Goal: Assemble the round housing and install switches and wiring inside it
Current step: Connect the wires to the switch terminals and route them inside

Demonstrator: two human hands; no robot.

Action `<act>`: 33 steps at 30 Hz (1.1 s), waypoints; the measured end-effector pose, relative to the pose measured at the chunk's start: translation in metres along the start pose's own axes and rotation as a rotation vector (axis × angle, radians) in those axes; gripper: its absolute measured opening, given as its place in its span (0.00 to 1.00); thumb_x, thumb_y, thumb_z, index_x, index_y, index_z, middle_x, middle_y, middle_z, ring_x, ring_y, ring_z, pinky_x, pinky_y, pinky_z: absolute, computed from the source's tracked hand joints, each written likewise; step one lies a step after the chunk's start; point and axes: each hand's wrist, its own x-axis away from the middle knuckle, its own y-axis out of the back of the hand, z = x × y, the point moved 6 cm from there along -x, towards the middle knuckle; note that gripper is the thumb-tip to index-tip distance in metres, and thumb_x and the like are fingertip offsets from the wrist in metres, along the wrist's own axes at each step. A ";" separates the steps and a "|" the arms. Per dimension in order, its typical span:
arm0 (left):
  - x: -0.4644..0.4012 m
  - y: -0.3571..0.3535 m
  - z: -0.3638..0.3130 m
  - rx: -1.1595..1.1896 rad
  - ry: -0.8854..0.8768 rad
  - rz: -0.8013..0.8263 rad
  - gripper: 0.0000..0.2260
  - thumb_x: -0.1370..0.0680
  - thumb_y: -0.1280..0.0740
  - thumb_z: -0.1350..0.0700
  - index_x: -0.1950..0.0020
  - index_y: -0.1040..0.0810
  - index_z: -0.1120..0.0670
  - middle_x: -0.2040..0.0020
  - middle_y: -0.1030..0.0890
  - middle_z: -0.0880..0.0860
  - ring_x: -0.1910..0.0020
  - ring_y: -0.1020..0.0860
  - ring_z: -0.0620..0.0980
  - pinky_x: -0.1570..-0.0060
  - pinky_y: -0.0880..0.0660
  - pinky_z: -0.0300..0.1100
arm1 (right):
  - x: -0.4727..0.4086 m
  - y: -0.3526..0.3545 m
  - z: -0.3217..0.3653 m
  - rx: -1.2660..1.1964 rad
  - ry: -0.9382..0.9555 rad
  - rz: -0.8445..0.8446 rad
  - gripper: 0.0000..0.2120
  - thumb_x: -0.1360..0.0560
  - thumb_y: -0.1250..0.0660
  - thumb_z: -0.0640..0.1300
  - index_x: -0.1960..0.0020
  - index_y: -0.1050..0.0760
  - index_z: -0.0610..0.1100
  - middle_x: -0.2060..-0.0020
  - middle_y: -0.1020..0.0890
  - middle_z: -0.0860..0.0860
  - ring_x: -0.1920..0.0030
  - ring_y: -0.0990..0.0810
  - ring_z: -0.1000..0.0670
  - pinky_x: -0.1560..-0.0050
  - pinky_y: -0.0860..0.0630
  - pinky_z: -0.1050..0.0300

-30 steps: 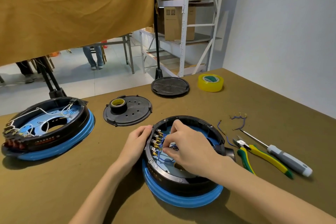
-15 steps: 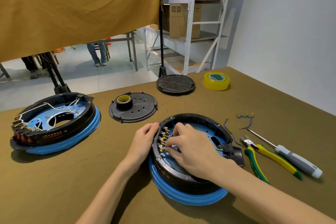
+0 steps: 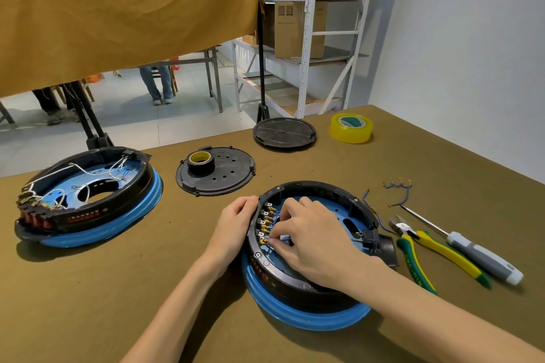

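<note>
A round black housing (image 3: pixel 330 190) on a blue ring sits in front of me on the table. A row of switches with brass terminals (image 3: pixel 264 224) lines its inner left wall. My right hand (image 3: pixel 315 242) reaches inside and pinches a blue wire (image 3: pixel 287 239) at the lowest terminals. My left hand (image 3: pixel 236 225) holds the housing's outer left wall, fingers curled over the rim. Much of the housing's inside is hidden under my right hand.
A second housing (image 3: pixel 88 194) with white wiring lies at the left. Two black round covers (image 3: pixel 218 177) (image 3: pixel 284 134) lie behind, one bearing a black tape roll (image 3: pixel 200 162). Yellow tape (image 3: pixel 351 128), loose blue wires (image 3: pixel 398 190), cutters (image 3: pixel 413 244) and a screwdriver (image 3: pixel 469 250) lie at the right.
The view has shifted slightly. My right hand's fingers have moved down along the terminal row to the lowest switches. My left hand stays on the housing wall.
</note>
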 end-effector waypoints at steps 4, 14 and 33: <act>0.000 0.000 -0.001 -0.012 -0.007 0.002 0.13 0.15 0.39 0.48 0.41 0.18 0.51 0.49 0.14 0.51 0.48 0.16 0.50 0.46 0.22 0.47 | -0.001 -0.003 0.001 0.010 0.011 0.011 0.14 0.17 0.39 0.56 0.45 0.16 0.54 0.53 0.27 0.54 0.52 0.33 0.51 0.50 0.37 0.56; 0.001 0.000 -0.002 -0.027 -0.005 0.015 0.13 0.15 0.39 0.47 0.42 0.17 0.51 0.50 0.14 0.51 0.49 0.16 0.51 0.47 0.21 0.48 | 0.002 0.002 -0.001 -0.025 -0.005 -0.071 0.12 0.19 0.35 0.55 0.51 0.15 0.53 0.56 0.26 0.55 0.55 0.34 0.53 0.53 0.39 0.58; 0.002 -0.004 -0.005 -0.041 -0.002 0.005 0.13 0.14 0.41 0.48 0.41 0.19 0.51 0.47 0.16 0.54 0.46 0.17 0.52 0.44 0.22 0.50 | -0.001 -0.001 -0.001 -0.040 -0.006 -0.027 0.11 0.19 0.33 0.53 0.51 0.14 0.50 0.52 0.26 0.55 0.50 0.35 0.52 0.49 0.37 0.58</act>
